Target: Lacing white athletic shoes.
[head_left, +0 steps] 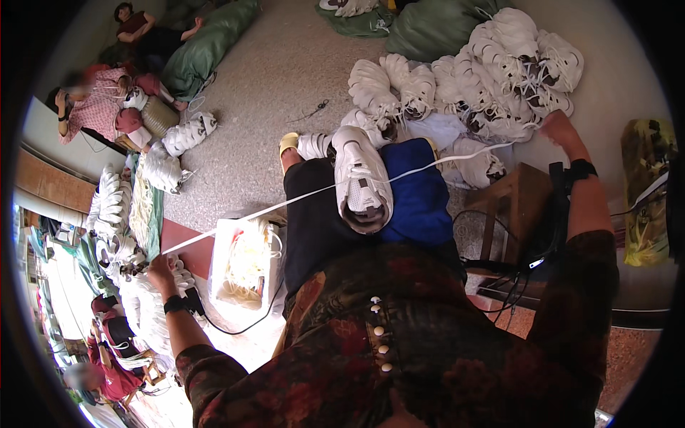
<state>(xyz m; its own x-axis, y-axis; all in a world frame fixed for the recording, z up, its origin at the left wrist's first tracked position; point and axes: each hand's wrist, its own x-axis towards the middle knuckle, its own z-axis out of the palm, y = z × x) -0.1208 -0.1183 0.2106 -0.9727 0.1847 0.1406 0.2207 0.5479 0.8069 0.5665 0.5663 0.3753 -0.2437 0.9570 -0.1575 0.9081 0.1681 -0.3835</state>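
A long white shoelace stretches across my lap from one hand to the other. Far out to the left, my left hand is closed on one end of it. My right hand grips the other end, raised at the right beside a pile of white shoes. On my thighs lies a white sneaker, its toe pointing away and its opening toward me. The lace passes over this sneaker, whose tongue area shows some lacing. Neither hand touches the sneaker.
Bundled white shoes are heaped ahead on the right, near green sacks. A white bin of laces stands left of my leg. At the right is a wooden stool with cables. Other people sit at the left among more shoes.
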